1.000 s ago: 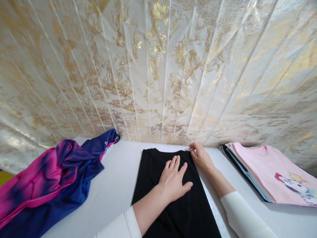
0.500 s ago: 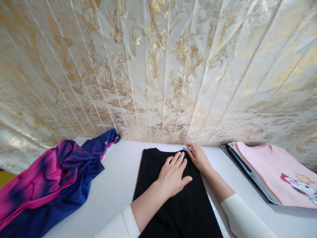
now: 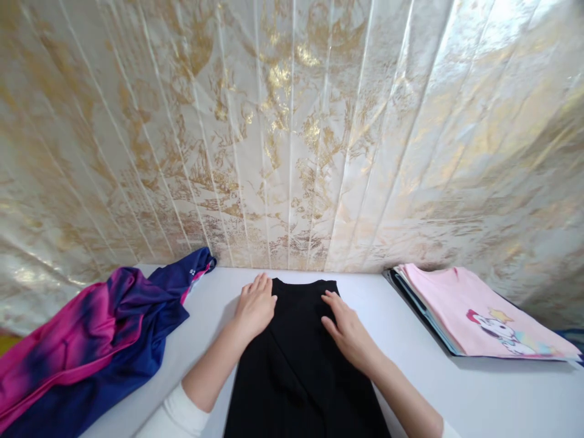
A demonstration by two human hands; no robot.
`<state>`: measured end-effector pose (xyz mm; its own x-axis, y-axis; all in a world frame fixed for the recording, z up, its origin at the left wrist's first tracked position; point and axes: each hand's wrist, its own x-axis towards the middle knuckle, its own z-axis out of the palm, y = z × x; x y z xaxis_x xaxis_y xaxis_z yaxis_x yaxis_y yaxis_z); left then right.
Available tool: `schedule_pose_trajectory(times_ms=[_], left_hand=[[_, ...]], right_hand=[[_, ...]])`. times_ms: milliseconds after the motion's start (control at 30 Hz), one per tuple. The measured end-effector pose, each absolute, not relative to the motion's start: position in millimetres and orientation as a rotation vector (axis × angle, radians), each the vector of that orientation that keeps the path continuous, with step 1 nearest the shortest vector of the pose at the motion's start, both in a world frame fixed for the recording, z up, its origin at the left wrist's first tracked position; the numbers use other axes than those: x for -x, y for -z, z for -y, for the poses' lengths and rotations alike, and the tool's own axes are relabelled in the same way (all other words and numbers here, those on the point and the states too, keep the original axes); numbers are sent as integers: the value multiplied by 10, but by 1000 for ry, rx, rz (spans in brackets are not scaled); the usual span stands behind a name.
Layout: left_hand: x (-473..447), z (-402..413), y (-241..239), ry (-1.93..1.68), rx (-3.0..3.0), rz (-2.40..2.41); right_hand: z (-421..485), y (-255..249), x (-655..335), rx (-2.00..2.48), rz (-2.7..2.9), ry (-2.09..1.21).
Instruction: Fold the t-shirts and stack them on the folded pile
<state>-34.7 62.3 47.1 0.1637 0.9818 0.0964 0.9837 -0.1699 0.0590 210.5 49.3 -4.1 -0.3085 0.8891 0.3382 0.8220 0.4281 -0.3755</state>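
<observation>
A black garment (image 3: pixel 296 365) lies flat in front of me, its sides turned in to a narrow shape, with a shallow neckline at the far end. My left hand (image 3: pixel 256 306) rests at its upper left edge, fingers stretched out, partly on the cloth. On the upper right part lies my right hand (image 3: pixel 349 328), fingers extended and thumb apart on the fabric. Neither hand grips anything. The near end of the garment runs out of view at the bottom.
At the left a crumpled pink and navy sports garment (image 3: pixel 123 328) lies on the white table (image 3: pixel 493 401). To the right is a stack of folded clothes with a pink cartoon-print shirt (image 3: pixel 442 304) on top. A gold-patterned pale curtain (image 3: pixel 292 134) hangs behind the table.
My left hand has moved from the middle of the black garment to its left edge. My right hand has come nearer from the top right corner onto the cloth. The view has shifted slightly.
</observation>
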Motion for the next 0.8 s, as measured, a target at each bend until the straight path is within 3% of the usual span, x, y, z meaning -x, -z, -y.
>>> schedule_pose_trajectory(times_ms=[333, 800], left_hand=[[609, -339, -112, 150, 2339, 2017], [430, -500, -159, 208, 2378, 1963]], right_hand=[[-96, -47, -1892, 1667, 2401, -178], [-169, 178, -1936, 1514, 2285, -147]])
